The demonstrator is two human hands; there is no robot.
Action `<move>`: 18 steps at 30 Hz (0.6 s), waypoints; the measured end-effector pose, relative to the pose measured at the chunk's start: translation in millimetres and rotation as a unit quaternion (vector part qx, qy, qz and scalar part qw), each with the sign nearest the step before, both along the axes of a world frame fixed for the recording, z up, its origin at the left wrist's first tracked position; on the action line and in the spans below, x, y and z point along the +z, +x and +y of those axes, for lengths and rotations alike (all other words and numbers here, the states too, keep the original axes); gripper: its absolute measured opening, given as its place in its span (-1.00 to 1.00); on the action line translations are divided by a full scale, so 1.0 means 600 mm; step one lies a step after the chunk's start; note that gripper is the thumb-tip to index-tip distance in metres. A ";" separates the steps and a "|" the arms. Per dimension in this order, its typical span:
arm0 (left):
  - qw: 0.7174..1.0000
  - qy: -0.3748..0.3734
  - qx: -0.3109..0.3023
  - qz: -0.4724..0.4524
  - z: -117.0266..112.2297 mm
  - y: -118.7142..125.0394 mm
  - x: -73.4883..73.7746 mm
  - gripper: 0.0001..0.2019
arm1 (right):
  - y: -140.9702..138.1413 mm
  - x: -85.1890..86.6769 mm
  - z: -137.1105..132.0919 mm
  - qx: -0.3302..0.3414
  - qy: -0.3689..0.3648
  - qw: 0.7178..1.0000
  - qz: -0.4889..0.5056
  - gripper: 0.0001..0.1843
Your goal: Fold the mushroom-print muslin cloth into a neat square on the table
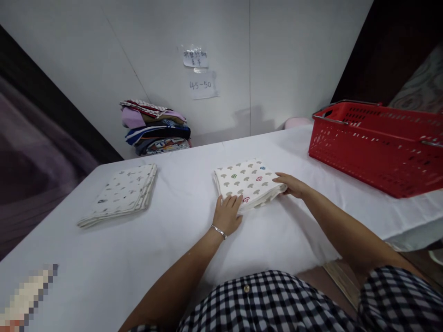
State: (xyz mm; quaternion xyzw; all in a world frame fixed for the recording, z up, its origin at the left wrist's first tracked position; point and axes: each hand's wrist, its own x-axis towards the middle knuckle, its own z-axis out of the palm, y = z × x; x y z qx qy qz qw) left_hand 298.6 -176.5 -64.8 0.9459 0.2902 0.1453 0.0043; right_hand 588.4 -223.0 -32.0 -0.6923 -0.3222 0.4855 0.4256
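A folded white cloth printed with grey-beige mushroom shapes and a few red, green and blue ones lies on the white-covered table. My left hand, with a silver bracelet at the wrist, is closed at its near left corner, fingertips on top and the thumb by the front edge. At the right corner, my right hand grips the layers, some fingers above and some below. Another folded white cloth, with small dark prints, lies to the left, apart from both hands.
A red perforated basket with metal handles stands at the right. Behind the table is a stack of folded fabrics against the white wall. A blurred-out patch covers the lower left corner.
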 end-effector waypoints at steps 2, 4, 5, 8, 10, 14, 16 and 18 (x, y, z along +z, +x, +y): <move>1.000 -0.001 0.016 -0.006 -0.004 0.008 0.001 -0.33 | -0.002 0.015 0.006 -0.001 0.001 1.000 0.005 -0.26; 1.000 0.003 0.031 -0.005 -0.005 0.014 0.001 -0.33 | -0.003 0.028 0.012 -0.006 0.000 1.000 0.010 -0.24; 0.999 0.007 0.038 -0.003 -0.005 0.016 0.000 -0.34 | -0.003 0.034 0.015 -0.009 -0.001 1.000 0.014 -0.23; 0.998 0.027 0.057 0.006 -0.006 0.021 -0.003 -0.36 | -0.003 0.049 0.022 -0.008 -0.005 1.000 0.026 -0.24; 0.997 0.043 0.066 0.014 -0.004 0.023 -0.007 -0.35 | -0.004 0.056 0.023 -0.011 -0.009 0.999 0.031 -0.26; 0.996 0.063 0.057 0.013 0.007 0.019 -0.012 -0.33 | -0.009 0.060 0.019 -0.012 -0.011 0.999 0.040 -0.26; 0.997 0.064 0.045 0.001 0.017 0.013 -0.007 -0.33 | -0.011 0.061 0.012 -0.007 -0.007 0.999 0.043 -0.27; 0.998 0.063 0.029 -0.013 0.027 0.005 0.007 -0.31 | -0.010 0.062 0.004 0.004 0.003 0.999 0.049 -0.30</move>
